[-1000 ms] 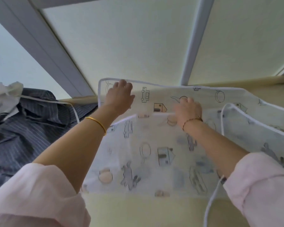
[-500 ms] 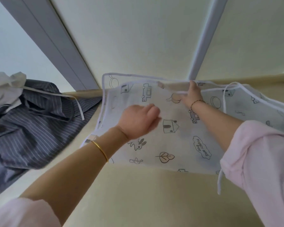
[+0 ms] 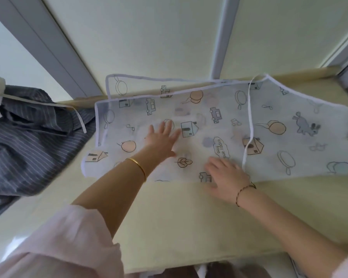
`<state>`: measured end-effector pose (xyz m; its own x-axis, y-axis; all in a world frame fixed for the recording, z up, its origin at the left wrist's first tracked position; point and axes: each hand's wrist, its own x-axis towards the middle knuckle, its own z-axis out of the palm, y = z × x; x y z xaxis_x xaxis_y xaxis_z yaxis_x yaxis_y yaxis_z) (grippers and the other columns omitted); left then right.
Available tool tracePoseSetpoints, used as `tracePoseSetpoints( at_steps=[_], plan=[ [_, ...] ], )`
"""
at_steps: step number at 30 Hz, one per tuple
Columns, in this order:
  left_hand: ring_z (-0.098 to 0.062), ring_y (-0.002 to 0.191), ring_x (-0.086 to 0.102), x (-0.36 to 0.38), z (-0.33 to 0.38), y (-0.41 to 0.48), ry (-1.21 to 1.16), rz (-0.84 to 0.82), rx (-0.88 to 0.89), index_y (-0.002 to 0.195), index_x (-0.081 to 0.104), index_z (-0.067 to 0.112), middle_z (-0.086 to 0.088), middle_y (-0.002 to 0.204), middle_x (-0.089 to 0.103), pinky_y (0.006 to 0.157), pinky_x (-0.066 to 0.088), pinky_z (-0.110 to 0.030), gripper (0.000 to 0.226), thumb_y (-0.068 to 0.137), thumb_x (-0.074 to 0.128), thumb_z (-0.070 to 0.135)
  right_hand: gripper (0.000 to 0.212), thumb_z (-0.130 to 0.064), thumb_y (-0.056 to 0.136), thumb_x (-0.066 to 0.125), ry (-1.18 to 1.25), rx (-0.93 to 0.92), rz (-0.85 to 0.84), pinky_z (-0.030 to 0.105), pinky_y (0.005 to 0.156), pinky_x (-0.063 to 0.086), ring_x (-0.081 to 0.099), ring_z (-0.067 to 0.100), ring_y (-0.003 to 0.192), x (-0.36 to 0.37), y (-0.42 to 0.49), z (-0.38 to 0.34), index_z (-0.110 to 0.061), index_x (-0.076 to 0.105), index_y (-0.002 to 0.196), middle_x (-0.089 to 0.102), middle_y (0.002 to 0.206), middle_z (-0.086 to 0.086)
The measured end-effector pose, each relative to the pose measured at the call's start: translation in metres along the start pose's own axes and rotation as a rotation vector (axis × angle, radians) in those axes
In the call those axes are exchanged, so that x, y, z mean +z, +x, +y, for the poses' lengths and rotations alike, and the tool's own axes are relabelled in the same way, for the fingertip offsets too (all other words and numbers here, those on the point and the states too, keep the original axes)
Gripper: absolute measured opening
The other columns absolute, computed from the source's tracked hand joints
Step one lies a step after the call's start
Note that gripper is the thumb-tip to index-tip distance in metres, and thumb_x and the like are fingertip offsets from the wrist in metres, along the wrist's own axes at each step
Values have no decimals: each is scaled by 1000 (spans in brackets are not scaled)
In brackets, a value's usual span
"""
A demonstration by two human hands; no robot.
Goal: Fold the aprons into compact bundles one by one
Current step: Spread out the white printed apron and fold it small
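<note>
Printed apron (image 3: 219, 127) lies folded once on the pale counter (image 3: 179, 217), its white strap (image 3: 249, 117) draped across it. Left hand (image 3: 161, 137) and right hand (image 3: 225, 175) rest flat on the cloth, fingers spread, gripping nothing. Best practice: smooth outward from the fold and tuck the strap inside before folding again. The apron's right end and the striped apron (image 3: 28, 137) at left are cut off.

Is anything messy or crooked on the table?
Yes. The printed apron is folded unevenly: its far left corner sticks out past the layer on top, and a white strap trails loose across it. Both hands, left hand and right hand, lie flat on it. A striped apron sits crumpled at the left.
</note>
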<state>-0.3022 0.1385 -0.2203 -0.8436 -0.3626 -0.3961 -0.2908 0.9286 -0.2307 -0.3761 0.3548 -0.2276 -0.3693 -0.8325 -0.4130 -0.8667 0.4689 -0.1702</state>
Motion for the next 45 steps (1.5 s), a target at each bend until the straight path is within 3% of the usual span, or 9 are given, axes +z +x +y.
tracePoseSetpoints(
  at_steps=[2,5,11,16,19,23,26,32,45],
  plan=[
    [-26,123,40,-4,15,-15,-169,213,34,135,36,13,-9,139,35,98,41,-38,58,92,50,49,56,-25,86,53,-57,20,37,43,112,25,16,20,140,5,4,4,-20,31,137,16,150,0],
    [-18,99,48,0,33,-45,-316,170,196,115,46,13,-1,113,46,81,45,-32,62,82,53,65,48,-13,90,47,-136,21,111,44,108,31,23,23,137,9,6,4,-16,34,136,24,147,4],
    [-27,115,50,10,33,-67,-89,58,119,126,45,13,-6,119,50,85,49,-38,39,95,51,37,27,1,91,40,-202,30,148,32,76,43,46,25,110,-4,0,6,-9,50,113,48,119,9],
    [-26,98,64,-7,44,-89,-308,-670,179,115,51,21,-10,127,52,90,51,-37,31,89,63,32,18,-16,92,45,-109,-185,-440,29,64,42,52,23,78,-22,-16,-3,-16,57,78,52,84,7],
    [-18,94,66,-8,52,-109,-547,-897,126,112,57,12,-8,113,63,89,55,-35,37,88,64,40,27,-38,89,55,103,-157,-677,36,80,55,62,21,83,-28,-27,-8,-15,63,100,64,85,1],
    [-16,90,61,10,34,-108,-693,-403,-10,105,61,10,-6,110,65,77,48,-24,27,92,58,33,29,-21,94,47,252,-102,-291,26,63,45,55,17,72,-34,-7,-21,1,60,107,65,94,15],
    [-26,105,51,28,0,-97,-562,-36,-247,113,53,6,-12,123,50,85,47,-32,26,89,58,17,23,-17,94,47,274,-85,-58,26,74,47,57,16,86,-37,18,-35,-12,57,114,60,111,5],
    [-29,118,38,55,-68,-72,-378,106,-344,130,41,8,-11,130,40,92,43,-39,41,91,53,10,39,-16,94,45,106,-31,108,38,94,43,42,28,120,-43,90,-63,-16,42,133,44,134,8],
    [-27,109,43,53,-121,-16,-493,137,-198,112,55,15,-8,117,48,90,36,-35,23,95,52,29,23,-12,94,44,-238,47,181,36,83,38,42,27,113,-51,166,-69,-16,50,116,45,117,8]
  ],
)
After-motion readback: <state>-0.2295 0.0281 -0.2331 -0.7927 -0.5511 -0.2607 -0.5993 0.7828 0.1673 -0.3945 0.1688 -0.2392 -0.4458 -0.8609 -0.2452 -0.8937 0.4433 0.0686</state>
